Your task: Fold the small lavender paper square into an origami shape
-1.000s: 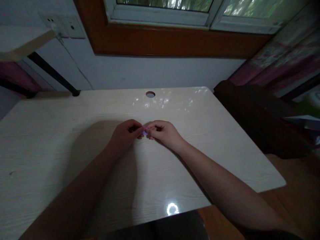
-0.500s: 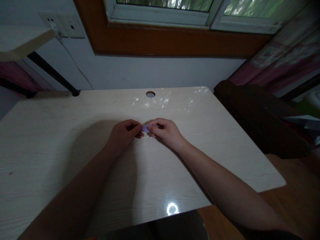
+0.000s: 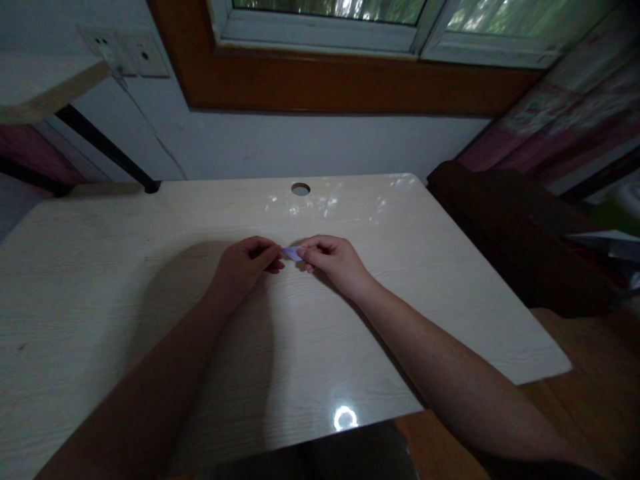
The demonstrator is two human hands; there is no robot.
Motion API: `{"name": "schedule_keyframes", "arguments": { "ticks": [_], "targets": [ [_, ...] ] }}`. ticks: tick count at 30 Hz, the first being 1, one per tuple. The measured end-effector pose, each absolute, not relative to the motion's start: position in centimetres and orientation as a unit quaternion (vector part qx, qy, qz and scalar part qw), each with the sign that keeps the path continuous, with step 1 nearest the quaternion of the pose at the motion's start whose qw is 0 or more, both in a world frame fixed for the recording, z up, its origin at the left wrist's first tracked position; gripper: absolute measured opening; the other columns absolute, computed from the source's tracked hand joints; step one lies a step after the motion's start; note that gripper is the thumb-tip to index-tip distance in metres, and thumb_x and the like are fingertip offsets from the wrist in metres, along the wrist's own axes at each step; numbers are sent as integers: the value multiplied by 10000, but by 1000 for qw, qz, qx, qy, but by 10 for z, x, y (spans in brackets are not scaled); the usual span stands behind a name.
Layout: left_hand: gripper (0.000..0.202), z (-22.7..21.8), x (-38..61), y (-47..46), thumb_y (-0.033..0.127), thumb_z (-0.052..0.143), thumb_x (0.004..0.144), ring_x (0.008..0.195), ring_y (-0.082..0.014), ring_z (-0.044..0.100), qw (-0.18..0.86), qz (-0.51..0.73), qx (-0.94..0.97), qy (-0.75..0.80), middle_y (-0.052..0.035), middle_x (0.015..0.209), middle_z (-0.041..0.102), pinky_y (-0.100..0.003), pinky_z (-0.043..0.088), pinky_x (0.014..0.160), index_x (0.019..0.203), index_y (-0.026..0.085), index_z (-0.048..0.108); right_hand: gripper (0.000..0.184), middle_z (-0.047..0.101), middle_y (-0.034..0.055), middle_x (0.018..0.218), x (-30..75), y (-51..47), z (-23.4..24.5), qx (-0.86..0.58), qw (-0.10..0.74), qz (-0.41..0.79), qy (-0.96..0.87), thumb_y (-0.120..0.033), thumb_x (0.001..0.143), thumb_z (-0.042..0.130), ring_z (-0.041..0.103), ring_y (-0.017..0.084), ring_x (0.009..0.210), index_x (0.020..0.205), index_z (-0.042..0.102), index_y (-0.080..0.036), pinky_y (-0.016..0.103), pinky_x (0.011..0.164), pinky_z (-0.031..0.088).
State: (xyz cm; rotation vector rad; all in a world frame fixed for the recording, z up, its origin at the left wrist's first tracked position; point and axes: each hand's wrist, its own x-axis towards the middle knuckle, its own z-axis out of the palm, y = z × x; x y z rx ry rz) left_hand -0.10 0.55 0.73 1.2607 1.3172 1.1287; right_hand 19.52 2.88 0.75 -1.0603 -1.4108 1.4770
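Note:
A small pale purple piece of paper (image 3: 291, 253) is pinched between both my hands just above the light wooden desk (image 3: 150, 280), near its middle. My left hand (image 3: 246, 265) is curled, thumb and forefinger closed on the paper's left end. My right hand (image 3: 331, 261) is curled the same way and grips the right end. Most of the paper is hidden by my fingertips.
A round cable hole (image 3: 301, 189) sits at the desk's back edge. Behind it are a white wall with sockets (image 3: 131, 52) and a wood-framed window (image 3: 350, 73). A dark wooden piece of furniture (image 3: 520, 233) stands at the right. A shelf (image 3: 45, 87) juts in upper left.
My hands have drifted slightly apart and a little further from me, so more of the purple paper shows between the fingertips.

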Motion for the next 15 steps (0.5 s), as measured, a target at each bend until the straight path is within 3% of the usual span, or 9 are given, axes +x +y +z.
{"name": "schedule_keyframes", "arguments": {
  "ticks": [8,15],
  "targets": [
    [255,3,-4,8,402,710,810,682,-153,694,470,520,480,528,-30,763,718,-299,594,707,864,155,672,278,629,-2,606,196,31,4,-417,414,593,-551,-392,732,763,531,106,550,836,729,-137,256,574,410],
    [323,4,-2,5,479,742,767,620,-152,652,447,412,592,528,-19,690,700,-255,519,617,844,174,670,270,629,-5,606,194,28,5,-409,399,588,-572,-392,753,753,541,103,549,838,712,-139,247,570,420]
  ]
}}
